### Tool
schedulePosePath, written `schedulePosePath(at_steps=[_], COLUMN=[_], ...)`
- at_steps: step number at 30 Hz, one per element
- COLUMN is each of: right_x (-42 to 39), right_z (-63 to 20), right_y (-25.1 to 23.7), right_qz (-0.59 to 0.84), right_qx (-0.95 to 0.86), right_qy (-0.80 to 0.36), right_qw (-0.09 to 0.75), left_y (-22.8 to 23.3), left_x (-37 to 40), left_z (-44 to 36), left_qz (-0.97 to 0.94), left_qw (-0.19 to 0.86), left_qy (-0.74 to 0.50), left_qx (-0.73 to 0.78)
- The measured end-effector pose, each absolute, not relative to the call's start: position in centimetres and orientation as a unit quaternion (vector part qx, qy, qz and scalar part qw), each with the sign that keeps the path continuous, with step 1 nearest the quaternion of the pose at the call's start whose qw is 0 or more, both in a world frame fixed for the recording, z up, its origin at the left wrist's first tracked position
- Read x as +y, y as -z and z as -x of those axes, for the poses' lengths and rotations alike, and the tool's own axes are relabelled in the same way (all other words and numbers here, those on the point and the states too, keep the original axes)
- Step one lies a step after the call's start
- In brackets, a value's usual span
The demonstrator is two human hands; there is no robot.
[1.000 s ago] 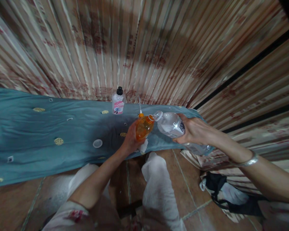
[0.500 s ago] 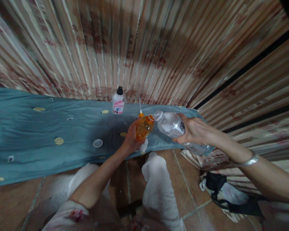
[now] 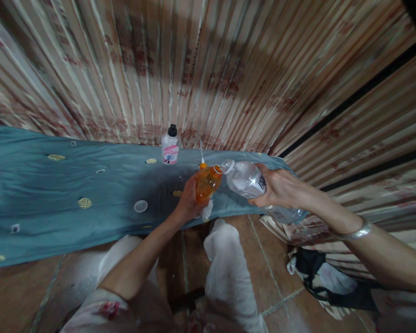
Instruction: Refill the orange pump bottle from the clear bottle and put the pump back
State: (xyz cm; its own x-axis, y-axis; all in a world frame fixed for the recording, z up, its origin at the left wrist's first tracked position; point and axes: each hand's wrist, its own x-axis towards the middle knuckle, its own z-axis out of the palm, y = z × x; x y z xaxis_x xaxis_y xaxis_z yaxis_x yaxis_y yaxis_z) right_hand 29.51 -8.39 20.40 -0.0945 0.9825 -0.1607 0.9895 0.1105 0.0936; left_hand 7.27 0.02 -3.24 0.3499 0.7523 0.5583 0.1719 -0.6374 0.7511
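Observation:
My left hand [image 3: 187, 200] is wrapped round an orange see-through bottle [image 3: 207, 184], its uncapped mouth leaning up to the right. In my right hand [image 3: 279, 187] is a large clear plastic bottle [image 3: 245, 179] with a label, tilted so that its neck meets the orange bottle's mouth. The two mouths look to be touching; whether liquid flows between them I cannot tell. Just behind the orange bottle is an orange spray head or cap with a thin white tube [image 3: 203, 159] sticking up. A small round clear lid [image 3: 140, 206] lies left of my left hand.
A bottle with a black cap and pink label [image 3: 170, 150] stands at the back of the blue cloth-covered surface [image 3: 111, 189]. Pleated patterned curtains [image 3: 166, 69] hang behind and to the right. Dark and white cloth items [image 3: 329, 277] lie at the lower right, by the tiled floor [image 3: 263, 259].

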Motion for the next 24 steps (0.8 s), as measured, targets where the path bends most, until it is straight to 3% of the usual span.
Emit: schedulePosePath(at_steps=[24], right_x=[-8.34], right_z=[-29.44], right_y=[-20.39], right_qz=[-0.669], right_qx=[0.735], right_qy=[0.008], right_qw=[0.108], left_y=[3.68], left_x=[0.2], left_z=[-7.26], left_qz=[-0.757], left_qw=[0.319], left_qy=[-0.492], left_qx=[0.288])
